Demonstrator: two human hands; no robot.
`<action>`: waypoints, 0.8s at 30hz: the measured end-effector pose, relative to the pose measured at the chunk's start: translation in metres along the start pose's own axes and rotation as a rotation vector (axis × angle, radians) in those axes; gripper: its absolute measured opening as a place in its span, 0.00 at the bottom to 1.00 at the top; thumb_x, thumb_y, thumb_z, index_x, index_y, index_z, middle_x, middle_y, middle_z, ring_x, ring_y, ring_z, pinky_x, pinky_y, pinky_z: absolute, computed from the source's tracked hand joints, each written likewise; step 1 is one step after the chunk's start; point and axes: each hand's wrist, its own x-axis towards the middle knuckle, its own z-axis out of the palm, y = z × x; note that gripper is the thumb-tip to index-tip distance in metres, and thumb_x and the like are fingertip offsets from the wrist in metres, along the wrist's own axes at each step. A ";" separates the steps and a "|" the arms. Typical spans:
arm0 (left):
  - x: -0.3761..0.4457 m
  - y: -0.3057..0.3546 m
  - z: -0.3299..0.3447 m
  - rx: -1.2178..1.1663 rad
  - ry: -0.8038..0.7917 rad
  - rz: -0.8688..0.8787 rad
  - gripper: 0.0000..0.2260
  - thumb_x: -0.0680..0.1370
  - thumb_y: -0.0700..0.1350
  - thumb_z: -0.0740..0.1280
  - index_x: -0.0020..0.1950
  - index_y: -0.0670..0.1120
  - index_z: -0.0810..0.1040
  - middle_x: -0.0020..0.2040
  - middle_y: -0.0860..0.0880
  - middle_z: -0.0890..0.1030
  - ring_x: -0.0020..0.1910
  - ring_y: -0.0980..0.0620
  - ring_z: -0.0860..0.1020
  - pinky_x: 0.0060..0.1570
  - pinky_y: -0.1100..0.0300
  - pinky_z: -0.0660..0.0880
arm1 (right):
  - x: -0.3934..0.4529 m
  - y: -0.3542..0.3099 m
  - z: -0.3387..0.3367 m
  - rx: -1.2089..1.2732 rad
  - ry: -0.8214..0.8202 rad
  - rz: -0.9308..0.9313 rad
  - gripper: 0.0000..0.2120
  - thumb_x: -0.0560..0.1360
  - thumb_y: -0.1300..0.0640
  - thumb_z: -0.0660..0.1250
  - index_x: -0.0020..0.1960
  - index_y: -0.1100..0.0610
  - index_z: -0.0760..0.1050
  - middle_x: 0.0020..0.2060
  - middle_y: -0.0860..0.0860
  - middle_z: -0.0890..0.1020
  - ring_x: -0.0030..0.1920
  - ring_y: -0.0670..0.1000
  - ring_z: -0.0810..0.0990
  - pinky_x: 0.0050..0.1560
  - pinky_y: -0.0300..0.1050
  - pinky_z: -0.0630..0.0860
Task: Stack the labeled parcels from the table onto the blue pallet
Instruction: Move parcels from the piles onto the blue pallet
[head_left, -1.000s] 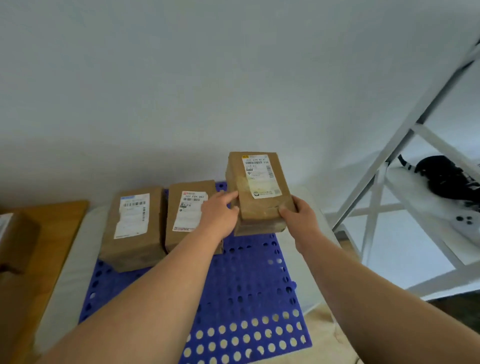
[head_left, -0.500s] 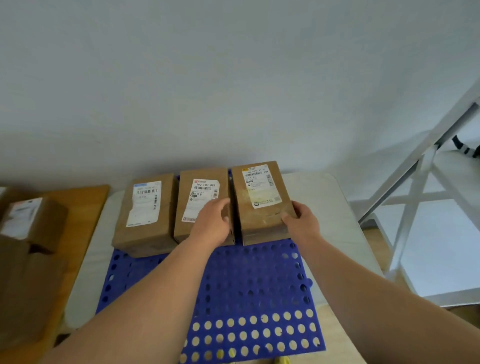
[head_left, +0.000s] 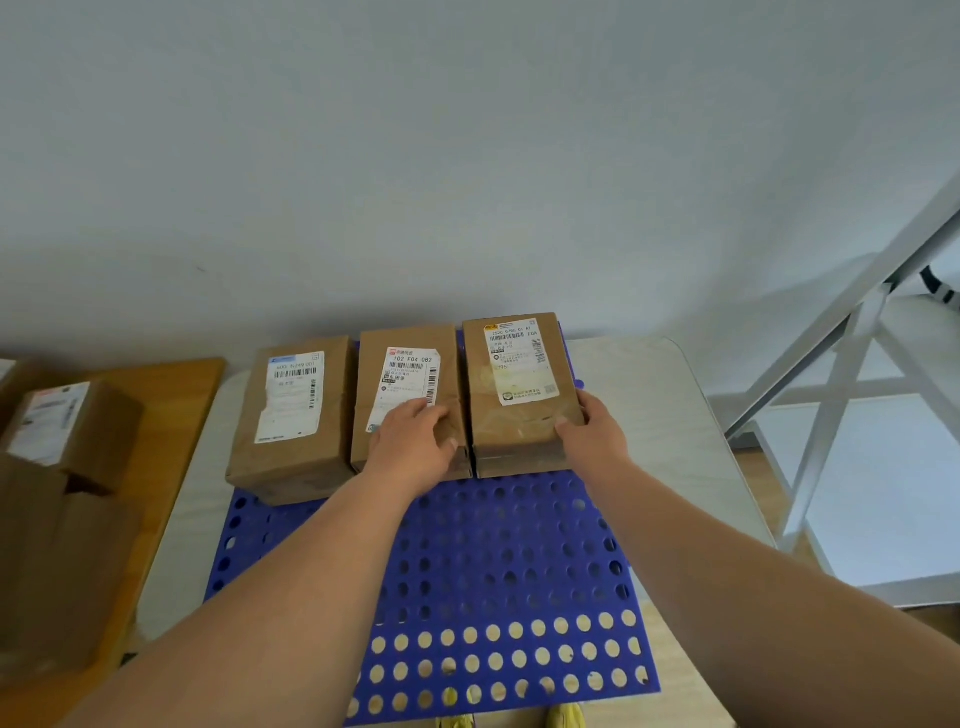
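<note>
Three brown labeled parcels stand side by side along the far edge of the blue perforated pallet (head_left: 493, 545): a left parcel (head_left: 291, 400), a middle parcel (head_left: 405, 353) and a right parcel (head_left: 519, 374). My right hand (head_left: 592, 436) grips the right parcel's near right corner, thumb on top and fingers down its side. My left hand (head_left: 415, 447) rests on the near end of the middle parcel, its fingertips at the gap beside the right parcel. More labeled parcels (head_left: 67, 421) sit on the wooden table (head_left: 171, 415) at the left.
The pallet lies on a pale tabletop (head_left: 649, 415) against a grey wall. A white metal shelf frame (head_left: 852, 374) stands to the right. The near half of the pallet is bare. Plain brown boxes (head_left: 52, 561) crowd the wooden table's near left.
The right parcel came down from the air onto the pallet beside the middle parcel. My left hand slid off it onto the middle parcel; my right hand stays on its corner.
</note>
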 end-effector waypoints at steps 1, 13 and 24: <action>0.000 0.000 0.000 0.001 -0.002 0.003 0.24 0.81 0.52 0.62 0.76 0.51 0.63 0.78 0.49 0.57 0.77 0.48 0.54 0.74 0.48 0.55 | 0.000 0.000 0.001 0.002 0.007 -0.003 0.22 0.81 0.59 0.60 0.74 0.49 0.65 0.62 0.50 0.77 0.53 0.50 0.74 0.51 0.45 0.72; -0.003 -0.040 -0.026 -0.172 0.441 -0.381 0.29 0.80 0.50 0.63 0.78 0.46 0.58 0.77 0.45 0.59 0.76 0.44 0.55 0.74 0.45 0.54 | -0.009 -0.019 0.016 -0.363 0.211 -0.251 0.28 0.79 0.57 0.60 0.78 0.52 0.58 0.76 0.49 0.61 0.76 0.54 0.54 0.73 0.53 0.59; 0.006 -0.075 -0.030 -0.077 0.000 -0.500 0.30 0.81 0.60 0.53 0.80 0.51 0.51 0.80 0.44 0.46 0.77 0.37 0.41 0.75 0.42 0.42 | -0.036 -0.045 0.099 -0.896 -0.215 -0.370 0.27 0.81 0.47 0.57 0.78 0.42 0.54 0.79 0.49 0.49 0.78 0.58 0.43 0.76 0.59 0.45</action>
